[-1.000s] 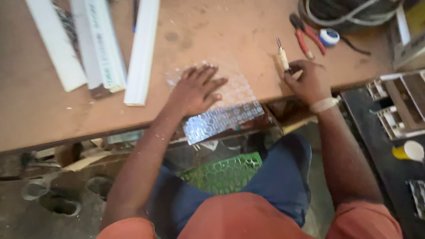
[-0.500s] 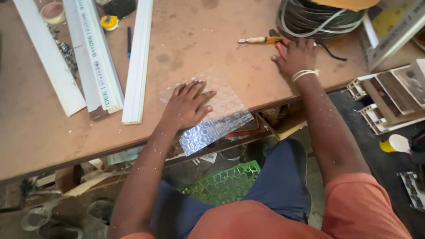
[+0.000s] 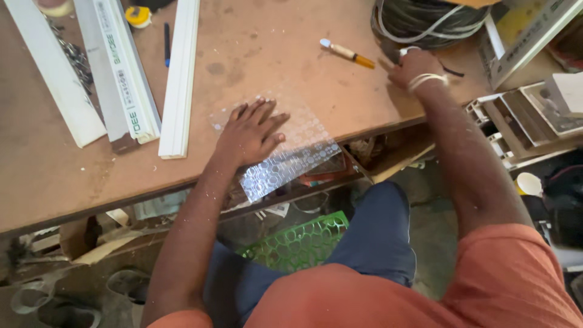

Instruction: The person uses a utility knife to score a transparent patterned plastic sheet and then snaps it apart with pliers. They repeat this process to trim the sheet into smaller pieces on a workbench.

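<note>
The person wears an orange short-sleeved shirt (image 3: 425,285) and dark blue trousers (image 3: 370,237), both arms bare from the sleeves down and flecked with pale dust, the left hand (image 3: 249,133) without any band, the right hand (image 3: 413,65) with a white band (image 3: 425,79) around its wrist.

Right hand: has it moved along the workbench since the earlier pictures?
Yes. The right hand has left the yellow-handled tool lying on the workbench and reached right, to the cable coil.
</note>
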